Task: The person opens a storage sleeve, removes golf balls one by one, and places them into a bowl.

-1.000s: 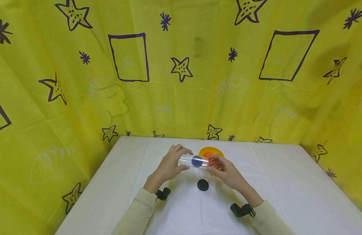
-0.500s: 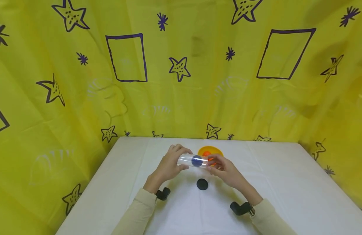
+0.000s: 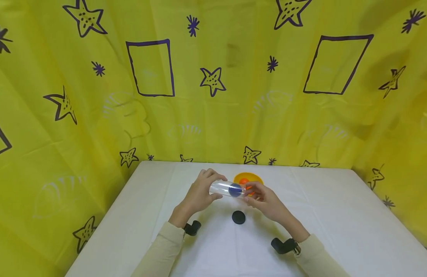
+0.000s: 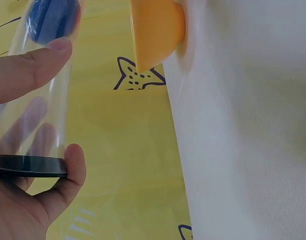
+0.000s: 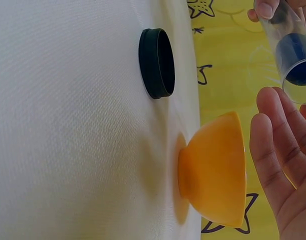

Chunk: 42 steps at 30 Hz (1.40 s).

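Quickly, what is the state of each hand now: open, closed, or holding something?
Left hand: grips the clear tube with the blue ball inside.
Right hand: open, fingers at the tube's open end.

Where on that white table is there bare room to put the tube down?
The table is bare to the right of the right hand, out to the yellow curtain, and bare also on the left of the left hand. The middle is crowded: tube, orange bowl behind it, black cap in front.
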### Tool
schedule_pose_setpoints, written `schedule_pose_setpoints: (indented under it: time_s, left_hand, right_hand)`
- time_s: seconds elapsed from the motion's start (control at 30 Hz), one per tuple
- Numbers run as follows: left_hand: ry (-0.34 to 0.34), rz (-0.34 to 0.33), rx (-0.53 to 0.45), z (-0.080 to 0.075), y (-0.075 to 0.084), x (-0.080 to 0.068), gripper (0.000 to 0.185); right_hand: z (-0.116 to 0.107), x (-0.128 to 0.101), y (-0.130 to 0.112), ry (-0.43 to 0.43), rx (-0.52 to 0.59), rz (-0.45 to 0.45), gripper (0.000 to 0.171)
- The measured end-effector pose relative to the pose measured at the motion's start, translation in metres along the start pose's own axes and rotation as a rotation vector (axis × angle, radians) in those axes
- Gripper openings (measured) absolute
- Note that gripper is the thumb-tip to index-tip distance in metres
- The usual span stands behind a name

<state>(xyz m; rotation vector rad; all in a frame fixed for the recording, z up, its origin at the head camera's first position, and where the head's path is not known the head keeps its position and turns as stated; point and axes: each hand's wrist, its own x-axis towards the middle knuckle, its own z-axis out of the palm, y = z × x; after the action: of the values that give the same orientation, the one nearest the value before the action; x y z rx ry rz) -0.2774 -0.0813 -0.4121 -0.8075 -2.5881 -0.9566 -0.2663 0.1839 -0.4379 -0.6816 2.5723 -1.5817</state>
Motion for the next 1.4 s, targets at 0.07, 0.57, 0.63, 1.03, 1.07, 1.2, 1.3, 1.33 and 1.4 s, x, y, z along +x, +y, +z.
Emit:
schedule_pose_setpoints:
  time_s: [0.07,0.57,0.63,1.03,1.07,1.2,1.3,1.33,1.4]
  left_hand:
    - [0.001,0.002,0.004,0.000,0.000,0.000,0.047]
    - [-0.006,-0.002,0.011,0.000,-0.001,0.001,0.046]
    - [-0.003,0.002,0.013,0.000,-0.002,0.002,0.046]
    - [-0.010,0.002,0.015,-0.001,0.000,0.000,0.046]
    - [-0.012,0.000,0.017,-0.002,0.000,0.000,0.045]
    - [-0.017,-0.017,0.036,-0.002,0.000,-0.001,0.045]
    - [-0.014,-0.024,0.028,-0.003,0.000,-0.001,0.046]
    - [-0.011,-0.023,0.023,-0.003,-0.001,0.000,0.046]
    - [-0.007,-0.022,0.015,-0.003,-0.001,0.000,0.046]
  right_hand:
    - [0.000,0.000,0.000,0.000,-0.003,-0.010,0.042]
    - [-0.005,0.002,0.002,0.021,-0.048,0.001,0.045]
    - [-0.006,0.002,0.002,0.018,-0.049,-0.002,0.044]
    - [-0.008,0.000,0.001,-0.015,-0.008,-0.003,0.042]
    - [-0.008,0.000,0.001,-0.019,-0.006,-0.002,0.042]
    - [-0.009,-0.001,0.002,-0.030,0.010,-0.006,0.042]
    - [-0.011,-0.001,0.003,-0.040,0.027,-0.010,0.042]
    - [-0.011,-0.001,0.003,-0.043,0.031,-0.011,0.043]
    - [-0.011,-0.001,0.003,-0.049,0.037,-0.018,0.044]
